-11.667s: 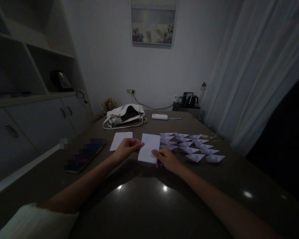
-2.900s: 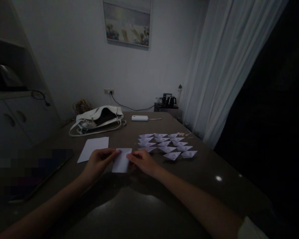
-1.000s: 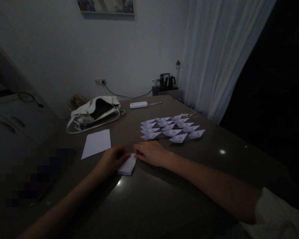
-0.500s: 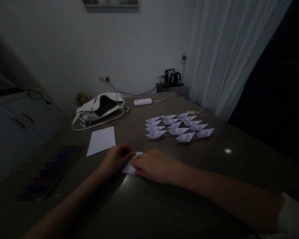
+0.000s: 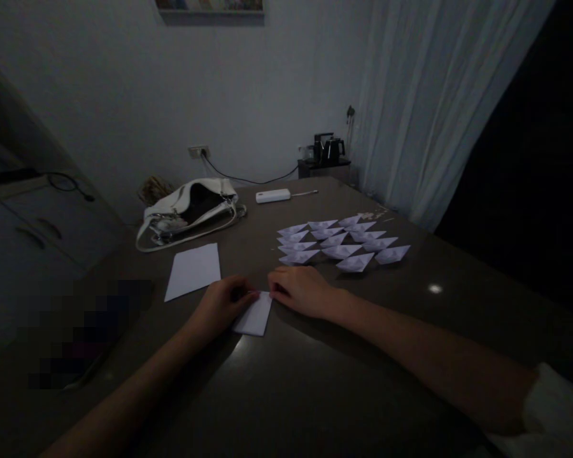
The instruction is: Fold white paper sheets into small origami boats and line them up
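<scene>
A small folded sheet of white paper (image 5: 255,318) lies on the dark table in front of me. My left hand (image 5: 226,302) grips its upper left side, thumb and fingers closed at the edge. At the upper right corner, my right hand (image 5: 298,289) pinches the paper with curled fingers; the fingertips are partly hidden. Just beyond my left hand rests a stack or sheet of flat white paper (image 5: 194,270). Several folded paper boats (image 5: 341,251) stand in rows past my right hand.
A white handbag (image 5: 191,207) sits open at the back left. Behind the boats are a white power bank (image 5: 273,196) with a short cable and some small pale scraps (image 5: 370,216). A kettle (image 5: 333,151) stands on a cabinet by the wall. A blurred-out object (image 5: 93,337) lies left.
My right hand has moved up and away from the middle of the folded paper to its upper right corner, uncovering its face. My left hand has stayed in place.
</scene>
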A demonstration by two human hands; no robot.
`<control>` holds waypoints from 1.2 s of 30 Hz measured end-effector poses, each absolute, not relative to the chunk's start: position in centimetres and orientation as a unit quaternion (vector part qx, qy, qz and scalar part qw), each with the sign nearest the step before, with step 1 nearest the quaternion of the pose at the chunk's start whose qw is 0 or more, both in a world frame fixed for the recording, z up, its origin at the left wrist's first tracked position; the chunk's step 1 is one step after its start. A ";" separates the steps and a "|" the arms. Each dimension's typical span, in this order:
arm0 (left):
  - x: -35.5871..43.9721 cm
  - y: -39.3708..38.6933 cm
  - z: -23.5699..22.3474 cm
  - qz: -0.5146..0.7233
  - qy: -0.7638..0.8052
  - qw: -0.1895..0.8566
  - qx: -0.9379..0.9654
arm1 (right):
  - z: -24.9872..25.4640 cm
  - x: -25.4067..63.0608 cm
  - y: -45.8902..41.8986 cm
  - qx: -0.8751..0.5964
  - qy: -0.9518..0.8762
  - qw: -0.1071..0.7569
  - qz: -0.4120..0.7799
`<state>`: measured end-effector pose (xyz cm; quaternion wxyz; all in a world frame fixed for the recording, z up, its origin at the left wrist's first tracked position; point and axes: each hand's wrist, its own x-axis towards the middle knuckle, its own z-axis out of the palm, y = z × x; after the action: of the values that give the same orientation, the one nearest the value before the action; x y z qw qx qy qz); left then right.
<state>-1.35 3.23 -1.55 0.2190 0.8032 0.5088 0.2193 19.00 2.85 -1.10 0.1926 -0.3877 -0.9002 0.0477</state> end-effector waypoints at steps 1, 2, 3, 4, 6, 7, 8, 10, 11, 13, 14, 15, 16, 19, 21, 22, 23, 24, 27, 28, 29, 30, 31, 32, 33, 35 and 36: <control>-1.3 3.2 -1.5 0.222 0.508 0.218 0.803 | -1.2 19.0 2.8 -0.384 -0.902 0.189 0.047; -1.3 3.2 -1.6 0.226 0.506 0.216 0.804 | -1.2 18.9 2.7 -0.377 -0.906 0.184 0.047; -1.4 3.2 -1.6 0.232 0.504 0.212 0.804 | -1.0 18.7 2.4 -0.368 -0.911 0.178 0.046; -1.4 3.2 -1.6 0.238 0.502 0.209 0.805 | -0.8 18.5 2.1 -0.360 -0.916 0.170 0.046; -1.5 3.3 -1.8 0.244 0.503 0.207 0.803 | -0.3 18.1 1.3 -0.343 -0.926 0.148 0.053; -1.5 3.3 -1.8 0.246 0.503 0.210 0.801 | -0.1 17.8 0.8 -0.341 -0.928 0.137 0.058; -1.5 3.4 -1.9 0.246 0.503 0.216 0.800 | 0.1 17.6 0.3 -0.329 -0.933 0.132 0.059; -1.6 3.5 -2.0 0.246 0.497 0.228 0.800 | 0.4 17.0 -0.6 -0.315 -0.939 0.116 0.071; -1.6 3.6 -2.0 0.244 0.495 0.230 0.802 | 0.5 16.8 -1.1 -0.305 -0.943 0.104 0.076; -1.7 3.7 -2.2 0.238 0.494 0.229 0.804 | 0.4 16.4 -1.8 -0.280 -0.951 0.102 0.083; -1.8 3.8 -2.2 0.234 0.495 0.228 0.805 | 0.4 16.2 -2.1 -0.267 -0.955 0.107 0.078; -1.9 3.9 -2.3 0.231 0.497 0.226 0.805 | 0.3 16.2 -2.2 -0.253 -0.958 0.113 0.075; -2.0 3.9 -2.3 0.230 0.500 0.224 0.805 | 0.3 16.3 -2.1 -0.242 -0.960 0.118 0.074; -2.1 3.9 -2.2 0.224 0.489 0.239 0.809 | 0.2 17.2 -0.7 -0.249 -0.953 0.152 0.087; -2.1 3.7 -2.1 0.217 0.459 0.269 0.818 | 0.2 18.1 0.8 -0.274 -0.935 0.205 0.089; -2.0 3.5 -1.9 0.213 0.438 0.287 0.825 | 0.1 18.6 1.5 -0.281 -0.930 0.218 0.096; -1.9 3.4 -1.8 0.210 0.418 0.299 0.832 | 0.1 19.0 2.2 -0.286 -0.926 0.219 0.110; -1.8 3.2 -1.7 0.205 0.392 0.308 0.842 | -0.1 19.3 2.8 -0.279 -0.929 0.205 0.130; -1.5 2.8 -1.4 0.213 0.369 0.253 0.869 | -0.4 19.6 3.6 -0.249 -0.937 0.174 0.173; -1.5 2.7 -1.3 0.209 0.367 0.234 0.876 | -0.4 19.6 3.5 -0.248 -0.937 0.171 0.178; -1.5 2.6 -1.3 0.199 0.364 0.225 0.881 | -0.5 19.6 3.4 -0.250 -0.937 0.169 0.178; -1.5 2.6 -1.3 0.189 0.360 0.225 0.885 | -0.5 19.5 3.3 -0.251 -0.937 0.173 0.172; -1.5 2.6 -1.3 0.179 0.356 0.231 0.888 | -0.5 19.4 3.1 -0.253 -0.937 0.177 0.162; -1.5 2.6 -1.3 0.172 0.351 0.238 0.889 | -0.5 19.4 3.0 -0.255 -0.938 0.180 0.152; -1.5 2.6 -1.3 0.169 0.346 0.244 0.890 | -0.4 19.3 2.9 -0.256 -0.939 0.181 0.144; -1.5 2.6 -1.3 0.170 0.345 0.250 0.889 | -0.4 19.2 2.7 -0.257 -0.941 0.174 0.135; -1.5 2.6 -1.3 0.166 0.347 0.254 0.888 | -0.4 19.1 2.7 -0.258 -0.942 0.169 0.133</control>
<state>-1.53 2.63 -1.28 0.2538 0.8875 0.3467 0.1664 19.10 2.68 -0.36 0.1692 -0.2583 -0.9418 0.1328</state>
